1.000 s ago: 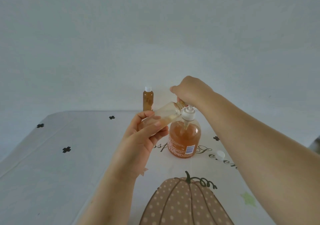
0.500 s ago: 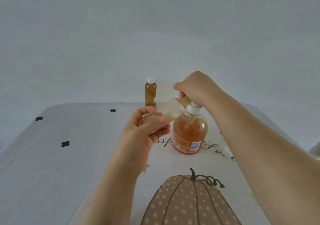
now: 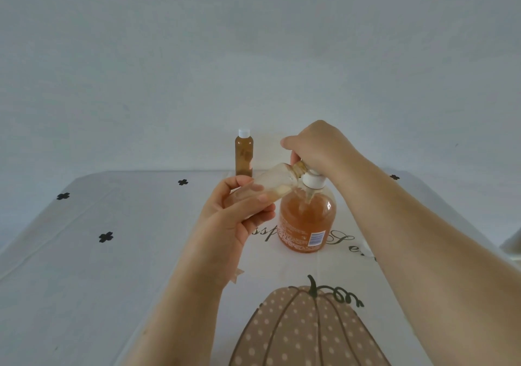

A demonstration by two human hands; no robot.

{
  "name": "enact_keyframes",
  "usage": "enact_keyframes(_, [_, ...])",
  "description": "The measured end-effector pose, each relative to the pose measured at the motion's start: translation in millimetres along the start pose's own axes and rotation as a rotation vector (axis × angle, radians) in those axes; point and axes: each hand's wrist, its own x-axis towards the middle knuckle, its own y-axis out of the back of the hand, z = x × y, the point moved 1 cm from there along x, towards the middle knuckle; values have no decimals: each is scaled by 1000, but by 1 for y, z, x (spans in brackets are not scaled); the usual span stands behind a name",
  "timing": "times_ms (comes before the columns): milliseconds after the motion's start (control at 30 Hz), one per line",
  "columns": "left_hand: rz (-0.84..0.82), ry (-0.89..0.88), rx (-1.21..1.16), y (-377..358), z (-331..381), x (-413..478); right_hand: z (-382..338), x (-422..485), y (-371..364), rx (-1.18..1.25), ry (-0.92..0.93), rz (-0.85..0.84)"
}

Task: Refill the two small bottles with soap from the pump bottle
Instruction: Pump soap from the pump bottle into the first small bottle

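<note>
The round pump bottle (image 3: 307,221) with orange soap stands mid-table. My right hand (image 3: 318,145) sits curled over its pump head, which is hidden beneath the fingers. My left hand (image 3: 239,210) grips a small clear bottle (image 3: 275,183), tilted with its open neck up against the pump's spout; a little soap lies inside it. A second small bottle (image 3: 244,154), full of amber soap and wearing a white cap, stands upright at the table's far edge.
The table carries a white cloth (image 3: 84,252) with black crosses, script lettering and a dotted pumpkin print (image 3: 307,329) near me. A plain wall rises just behind the far edge. My right forearm hides where a loose white cap lay earlier.
The view has tipped slightly, so everything sits a little differently in frame. Both hands keep their hold at the pump; the small white cap to the right is now hidden by my forearm.
</note>
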Motion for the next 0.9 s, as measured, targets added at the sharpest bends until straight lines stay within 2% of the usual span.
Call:
enact_keyframes(400, [-75,-19,-68,-7,6,-5,-22,-17,23,-145,4,-38])
enact_keyframes(633, [-67,-9,-54,-5,5,-4,-21,-15,21,-121,-33,-84])
enact_keyframes(900, [-47,2,-2,0,-1,0,-8,-6,8,-83,17,-46])
